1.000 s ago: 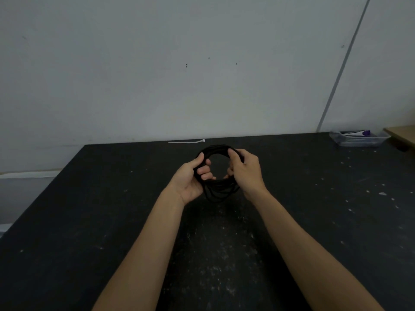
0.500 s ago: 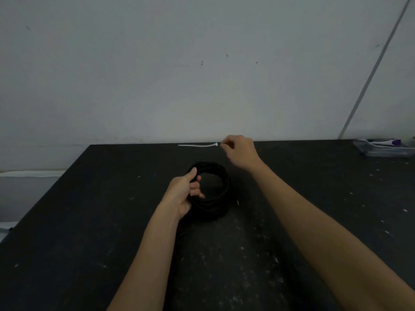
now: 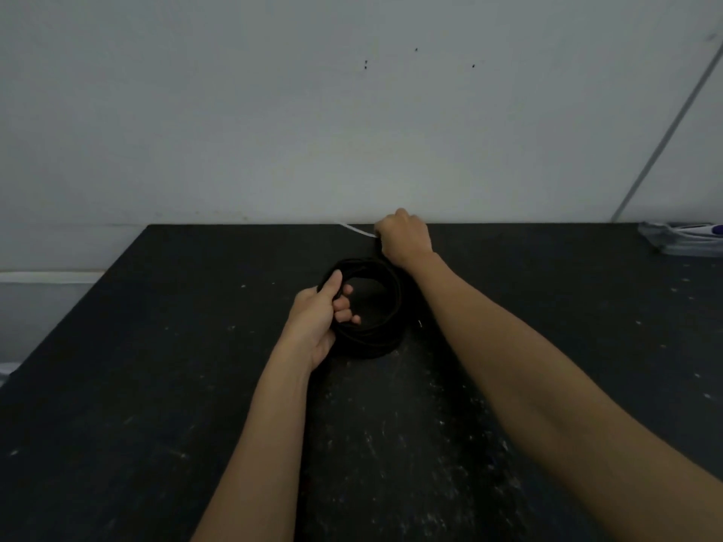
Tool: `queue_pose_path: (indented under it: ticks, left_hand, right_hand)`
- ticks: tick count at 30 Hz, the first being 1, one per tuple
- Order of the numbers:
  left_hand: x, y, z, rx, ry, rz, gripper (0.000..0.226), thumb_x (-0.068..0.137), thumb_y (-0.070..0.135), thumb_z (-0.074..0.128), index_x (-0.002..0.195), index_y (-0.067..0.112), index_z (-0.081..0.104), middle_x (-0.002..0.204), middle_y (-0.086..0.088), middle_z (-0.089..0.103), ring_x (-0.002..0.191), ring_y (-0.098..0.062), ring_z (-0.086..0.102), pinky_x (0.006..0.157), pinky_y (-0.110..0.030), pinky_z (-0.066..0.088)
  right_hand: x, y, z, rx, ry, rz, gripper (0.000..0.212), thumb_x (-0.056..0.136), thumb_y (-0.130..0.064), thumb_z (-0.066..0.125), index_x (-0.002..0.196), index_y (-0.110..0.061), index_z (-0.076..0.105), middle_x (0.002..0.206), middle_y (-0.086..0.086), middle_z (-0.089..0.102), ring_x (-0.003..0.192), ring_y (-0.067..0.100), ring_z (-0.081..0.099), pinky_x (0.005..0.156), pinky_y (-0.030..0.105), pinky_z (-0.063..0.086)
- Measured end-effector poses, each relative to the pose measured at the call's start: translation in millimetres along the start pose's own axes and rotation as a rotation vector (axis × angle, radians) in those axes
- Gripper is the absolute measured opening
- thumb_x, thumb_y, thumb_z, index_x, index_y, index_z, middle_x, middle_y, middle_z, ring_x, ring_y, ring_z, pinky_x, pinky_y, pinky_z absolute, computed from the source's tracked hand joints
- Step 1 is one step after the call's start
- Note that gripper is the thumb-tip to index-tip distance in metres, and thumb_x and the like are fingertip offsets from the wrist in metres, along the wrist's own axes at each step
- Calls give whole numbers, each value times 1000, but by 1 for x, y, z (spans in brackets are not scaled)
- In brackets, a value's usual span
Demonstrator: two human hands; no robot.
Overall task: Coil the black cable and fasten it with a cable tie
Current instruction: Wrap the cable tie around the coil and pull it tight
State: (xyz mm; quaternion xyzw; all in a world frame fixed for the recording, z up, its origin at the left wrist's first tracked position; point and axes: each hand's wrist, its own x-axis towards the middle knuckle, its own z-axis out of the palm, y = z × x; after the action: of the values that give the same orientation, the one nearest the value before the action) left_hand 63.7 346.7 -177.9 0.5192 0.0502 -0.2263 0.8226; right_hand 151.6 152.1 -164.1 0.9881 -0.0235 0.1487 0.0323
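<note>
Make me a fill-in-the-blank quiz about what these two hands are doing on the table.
The left hand grips the coiled cable, whose colour is ____.
The right hand pinches a cable tie, whose colour is ____.
The hand nearer the wall is the ____ one.
Missing words: black; white; right.

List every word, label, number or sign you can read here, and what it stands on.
No readable text in this view.
The clear tray and the white and purple item in it: any print too blurred to read.
The wall: only dark specks, no lettering.
The black cable and cable tie: no markings visible.
</note>
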Motion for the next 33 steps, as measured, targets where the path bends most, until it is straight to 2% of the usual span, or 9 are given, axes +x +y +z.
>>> queue_pose_path:
  ticks: [2,5,8,11,15,19,23,30,33]
  left_hand:
    - [-2,0,0,-5,-10,1,35,105,28,51,80,6,56,48,5,32,38,-7,30,49,-27,45]
    - [-3,2,0,10,-8,2,34,105,29,51,82,5,58,49,5,35,39,-8,33,50,-28,45]
    - [-3,2,0,39,8,16,34,105,30,52,84,5,59,50,4,37,40,-9,35,52,-29,46]
    - [-9,3,2,46,27,24,36,105,31,51,82,5,60,51,3,37,40,-10,36,52,-30,45]
    - [-9,4,2,-5,40,11,38,106,32,49,81,5,59,50,3,36,39,-9,34,50,-28,43]
    - [-9,-2,4,16,87,79,37,104,33,52,85,3,64,50,3,39,41,-10,36,51,-30,43]
    - [-12,-7,12,114,131,197,35,103,33,54,99,2,68,53,3,43,46,-10,39,53,-31,43]
    - [-19,-6,20,253,43,290,24,104,29,53,104,10,67,72,-5,63,47,-11,44,52,-32,45]
    - [-19,-9,20,226,37,281,23,103,28,57,102,9,70,60,-3,56,48,-12,47,55,-32,46]
  right_hand:
    - [-7,-2,-7,151,85,60,30,93,-3,56,115,-10,75,114,17,71,111,37,64,88,42,50]
    - [-25,-2,-31,598,203,205,22,95,-8,62,109,-10,79,106,12,76,93,26,73,85,34,58]
    - [-59,-1,-65,967,263,315,17,95,-9,66,99,-16,81,82,4,78,66,8,70,65,18,56]
    - [-103,1,-94,1240,334,303,12,89,0,73,93,-10,79,75,7,76,66,10,71,60,22,55]
    - [-150,15,-114,1188,274,297,11,84,0,77,91,-8,80,75,4,75,66,6,67,62,17,53]
    - [-168,19,-112,1064,101,367,14,79,-1,78,80,-15,78,65,4,76,59,12,71,63,27,59]
    - [-167,-7,-99,1038,136,448,11,82,-2,77,84,-13,77,66,2,77,62,11,78,72,30,66]
    - [-150,-38,-87,1706,153,759,6,90,7,72,95,5,72,87,23,79,78,26,81,76,33,66]
    - [-148,-37,-86,1679,90,703,6,90,6,73,96,4,73,84,20,79,78,26,81,79,36,66]
